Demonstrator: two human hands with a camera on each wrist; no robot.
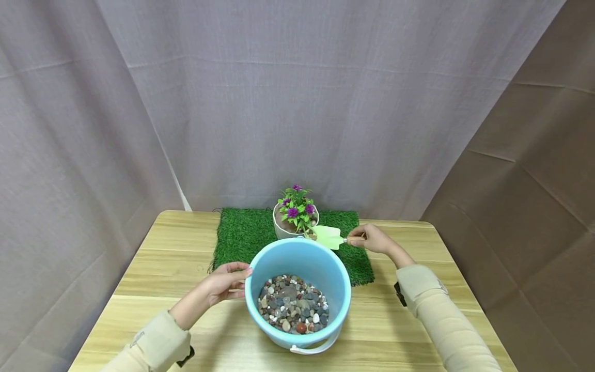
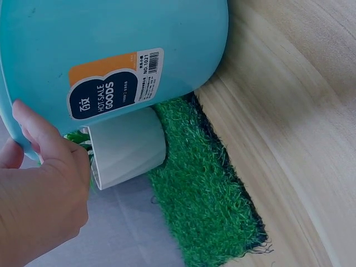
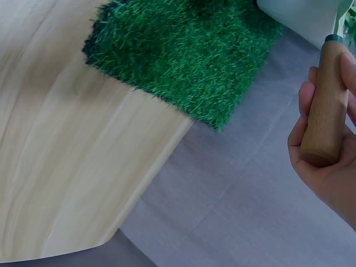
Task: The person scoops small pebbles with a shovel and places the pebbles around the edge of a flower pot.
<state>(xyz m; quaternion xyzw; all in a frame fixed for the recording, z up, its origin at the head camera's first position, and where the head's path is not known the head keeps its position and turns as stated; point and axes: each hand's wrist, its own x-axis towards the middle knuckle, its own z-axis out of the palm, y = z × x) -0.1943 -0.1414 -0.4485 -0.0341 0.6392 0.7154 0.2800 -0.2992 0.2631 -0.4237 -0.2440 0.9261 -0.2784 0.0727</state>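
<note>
Sleeves of beige cloth [image 1: 160,338] reach in from the lower left and lower right. The left hand [image 1: 224,284] pinches the left rim of a light-blue bucket [image 1: 299,254], its thumb over the edge and fingers against the outer wall. The right hand [image 1: 376,239] is wrapped round the wooden handle of a pale-green trowel [image 1: 329,237], whose blade points left, beside a white flowerpot [image 1: 280,230]; whether they touch is unclear. Pebbles [image 1: 294,305] cover the bucket's bottom, and purple flowers [image 1: 293,212] rise from the pot. Behind the bucket, a green grass mat [image 1: 244,235] lies on the wood-grain table [image 1: 172,258]. Grey curtain [image 1: 302,113] hangs beyond; brown cloth [image 1: 534,217], creased, closes the right side.
</note>
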